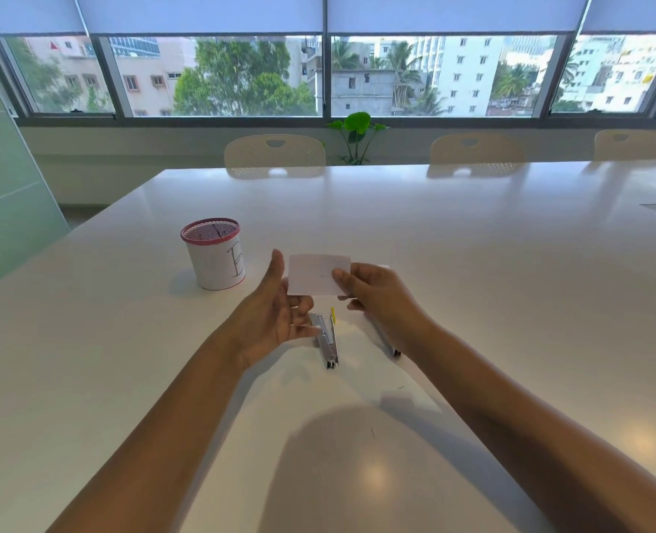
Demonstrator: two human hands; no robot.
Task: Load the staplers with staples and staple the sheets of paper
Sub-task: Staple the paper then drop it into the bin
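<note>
From the head view, the right hand [376, 298] pinches a small paper [316, 274] at its 3 o'clock edge, held above the table [511, 282]. The left hand [276, 313], fingers loosely bent and holding nothing, waits at the paper's 8 o'clock. A stapler [328, 340] lies open on the table at 6 o'clock below the paper; a cup [215, 259] stands at 9. The step looks like readying the sheets; next, the stapler must be picked up and the paper's edge fed in.
</note>
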